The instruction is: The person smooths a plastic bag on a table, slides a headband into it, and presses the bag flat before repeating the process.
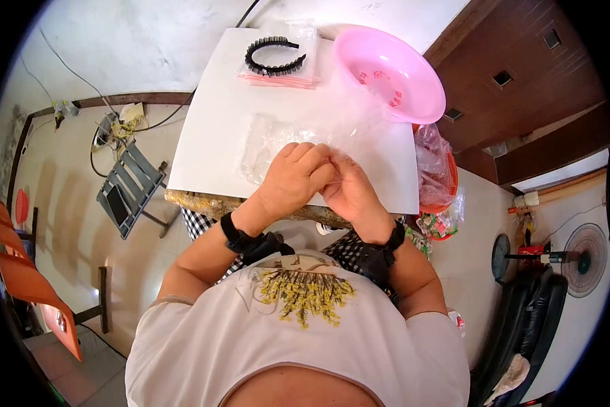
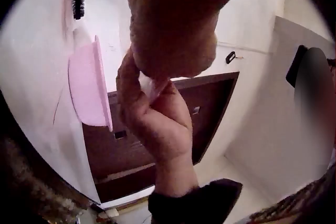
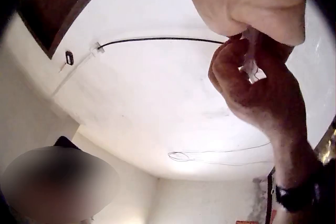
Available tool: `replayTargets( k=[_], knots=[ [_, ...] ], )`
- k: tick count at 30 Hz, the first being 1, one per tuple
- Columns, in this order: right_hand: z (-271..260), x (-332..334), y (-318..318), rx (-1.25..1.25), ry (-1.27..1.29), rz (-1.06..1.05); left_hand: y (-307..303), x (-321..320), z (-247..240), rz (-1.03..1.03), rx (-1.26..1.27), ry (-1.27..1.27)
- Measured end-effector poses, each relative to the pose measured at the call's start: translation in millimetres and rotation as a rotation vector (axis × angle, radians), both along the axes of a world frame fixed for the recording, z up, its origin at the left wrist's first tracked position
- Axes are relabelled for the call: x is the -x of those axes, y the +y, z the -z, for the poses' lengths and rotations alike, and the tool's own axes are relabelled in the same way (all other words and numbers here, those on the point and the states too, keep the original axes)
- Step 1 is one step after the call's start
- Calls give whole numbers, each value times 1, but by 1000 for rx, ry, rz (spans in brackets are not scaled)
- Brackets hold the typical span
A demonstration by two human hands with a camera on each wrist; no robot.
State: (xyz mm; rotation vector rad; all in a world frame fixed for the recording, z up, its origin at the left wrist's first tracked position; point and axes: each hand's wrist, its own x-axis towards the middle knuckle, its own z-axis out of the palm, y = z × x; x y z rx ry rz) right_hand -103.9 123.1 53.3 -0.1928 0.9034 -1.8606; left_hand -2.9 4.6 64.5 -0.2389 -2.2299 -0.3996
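Note:
In the head view, a clear plastic bag (image 1: 267, 139) lies on the white table, its right end at the hands. My left hand (image 1: 291, 176) curls its fingers round the plastic. Close against it, my right hand (image 1: 349, 186) pinches the same plastic between thumb and fingers. Between the two hands in the right wrist view, a gathered strip of clear plastic (image 3: 251, 50) shows. The left wrist view has my right hand (image 2: 160, 121) with its fingers bent at the plastic. How the bag's edge lies inside the fingers is hidden.
A black ruffled headband (image 1: 276, 70) lies on pink-edged plastic bags (image 1: 284, 83) at the back of the table (image 1: 206, 136). A pink basin (image 1: 386, 71) stands at the back right. Beside the table are a red basket (image 1: 448, 180) and a folding stool (image 1: 132, 186).

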Motion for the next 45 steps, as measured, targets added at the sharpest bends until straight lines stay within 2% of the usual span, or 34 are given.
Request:
replayTargets(
  k=[2, 5, 6, 9, 12, 15, 16, 20, 23, 26, 29, 31, 34, 37, 38, 41, 45],
  knots=[
    [2, 4, 0, -12, 110, 62, -1, -3, -2, 121, -110, -53],
    [-14, 1, 3, -114, 290, 53, -12, -13, -14, -4, -401, 55],
    [-11, 4, 5, -117, 346, -37, -23, -9, -9, -50, -455, 75],
    [-6, -7, 5, -177, 681, -117, -36, 1, -13, -217, -502, 64],
    [-9, -16, 5, -132, 879, -172, -40, 12, -1, -278, -674, -69],
    [-17, -15, 9, -228, 833, -197, -50, 14, 4, -102, -1221, -165],
    [-15, -11, 11, -238, 801, -166, -48, 14, 3, -93, -1264, -15],
    [-7, 14, 17, -245, 701, -39, -61, -5, -8, -7, -1562, 37],
    [-10, 23, 16, -224, 672, 39, -64, -7, 3, 21, -1579, 73],
    [-10, 32, 17, -218, 745, 29, -52, -5, -23, -170, -1534, 217],
    [-14, 35, 16, -219, 769, 22, -72, -11, -7, -192, -1290, 30],
    [-11, 40, 15, -157, 718, 90, -77, -15, -3, -143, -1395, 62],
    [-13, 22, 3, 229, 241, 201, -74, -11, 3, -107, -1511, 199],
    [-2, 13, 3, 65, 293, 122, -69, -9, 11, -111, -1588, 227],
    [0, 6, -1, -2, 329, 210, -67, -10, 13, -95, -1587, 234],
    [17, 19, 2, -53, 478, 275, -67, -15, 20, -85, -1584, 229],
    [0, 26, 2, -69, 623, 374, -85, -29, 42, -113, -1561, 188]
  ],
)
